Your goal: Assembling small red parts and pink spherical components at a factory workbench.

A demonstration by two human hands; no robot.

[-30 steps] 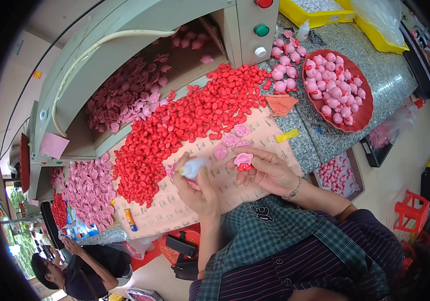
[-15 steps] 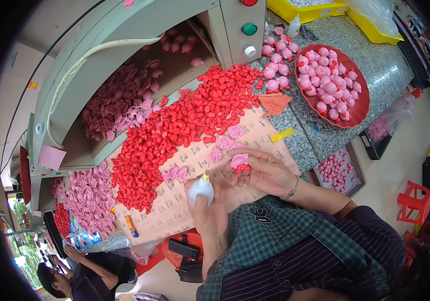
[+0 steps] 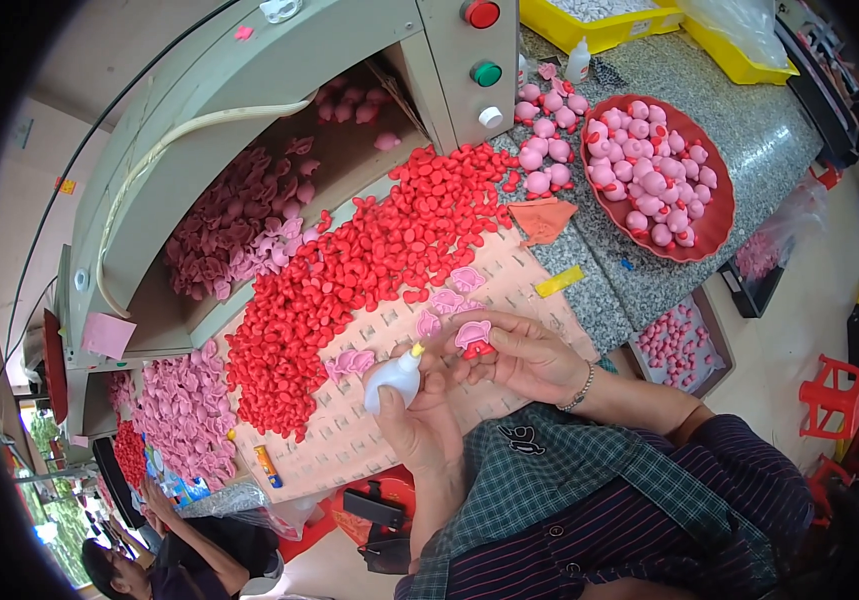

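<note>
My left hand [image 3: 417, 430] is wrapped round a small white squeeze bottle [image 3: 395, 380] with a yellow nozzle. The bottle leans so that its tip points up and right, a short way from the pink piece. Between thumb and fingers, my right hand [image 3: 541, 362] pinches a pink moulded piece [image 3: 472, 334] with red bits at its lower edge. How those red bits join it is too small to tell. Just beyond my hands, several loose pink pieces [image 3: 428, 323] lie on a peach sheet [image 3: 379, 440], and another pink cluster [image 3: 351, 362] lies to the left.
A long heap of red pieces [image 3: 349, 255] borders an arched machine [image 3: 199, 100] holding pink parts. A red bowl [image 3: 717, 225] of pink balls stands at the right. A glue stick [image 3: 267, 466] lies at the left edge. A person [image 3: 184, 560] works at the lower left.
The bottle in my left hand has tilted to the right, bringing its nozzle nearer the pink piece. My right hand keeps its pinch. The whole view has shifted slightly.
</note>
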